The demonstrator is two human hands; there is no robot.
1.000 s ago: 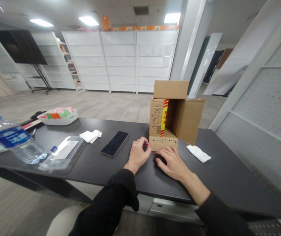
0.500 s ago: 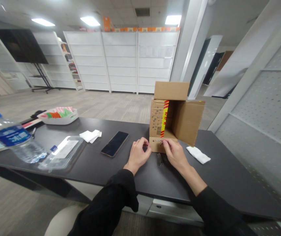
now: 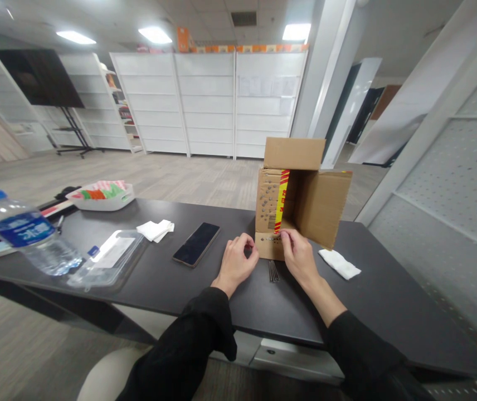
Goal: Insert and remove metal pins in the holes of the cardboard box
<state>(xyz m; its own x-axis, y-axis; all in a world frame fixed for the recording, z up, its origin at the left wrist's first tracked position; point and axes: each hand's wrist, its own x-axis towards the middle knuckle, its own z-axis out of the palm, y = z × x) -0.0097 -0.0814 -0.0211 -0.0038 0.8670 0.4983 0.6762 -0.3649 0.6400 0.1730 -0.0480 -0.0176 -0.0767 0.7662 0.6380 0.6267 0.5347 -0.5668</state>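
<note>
An open cardboard box stands on the dark table, its opening facing me and its side flap swung out. Small grey round heads dot its left front panel, and a row of them runs along the lower front flap. Beside that flap's left edge, my left hand has thumb and forefinger curled together; what they pinch is too small to name. My right hand is closed in a pinch just over the flap, on something thin I cannot make out. Several long thin nails lie between my hands.
To the left lie a phone, folded white tissues, a clear plastic case and a water bottle. A white basket sits behind them. Another tissue is right of the box.
My right hand has lifted slightly, its pinching fingertips rising from the lower flap's row of heads toward the box opening. My left hand keeps its place. The whole view has shifted a little.
</note>
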